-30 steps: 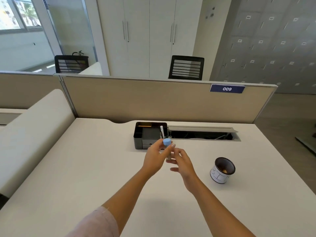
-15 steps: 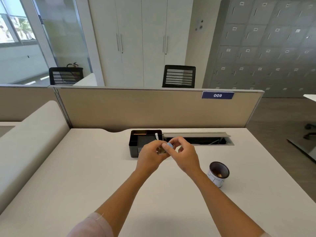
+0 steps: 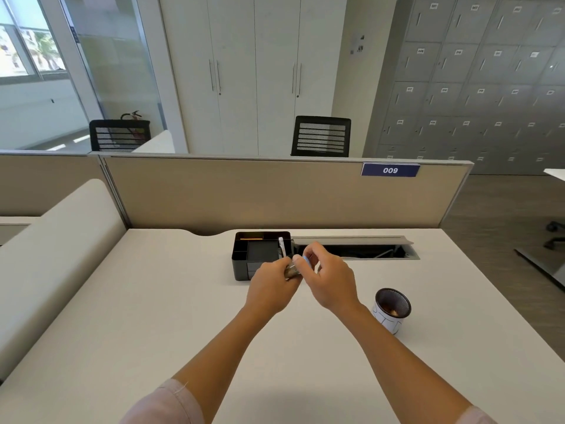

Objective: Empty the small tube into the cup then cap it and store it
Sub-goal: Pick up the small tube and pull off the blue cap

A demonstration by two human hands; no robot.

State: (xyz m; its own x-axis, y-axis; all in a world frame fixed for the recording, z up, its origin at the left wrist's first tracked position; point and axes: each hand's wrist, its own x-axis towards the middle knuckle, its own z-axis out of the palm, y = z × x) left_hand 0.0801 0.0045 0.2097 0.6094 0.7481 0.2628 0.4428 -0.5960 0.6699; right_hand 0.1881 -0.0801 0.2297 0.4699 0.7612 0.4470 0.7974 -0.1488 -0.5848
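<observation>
Fingers (image 3: 282,266) of our left hand (image 3: 270,290) are clenched round the tube (image 3: 292,272), holding it above the table (image 3: 153,301) just in front of the black organiser (image 3: 244,264). A second ago this hand pinched the blue cap (image 3: 306,261) while our right hand (image 3: 331,284) hung loose beside it; now the right fingers (image 3: 318,254) grip the cap at the tube's mouth, both hands touching. We judge the capping step is under way, so the emptying looks done. Whether the cap is seated, we cannot tell. Well to the right stands the cup (image 3: 392,312), something brownish inside. Storing in the organiser remains.
</observation>
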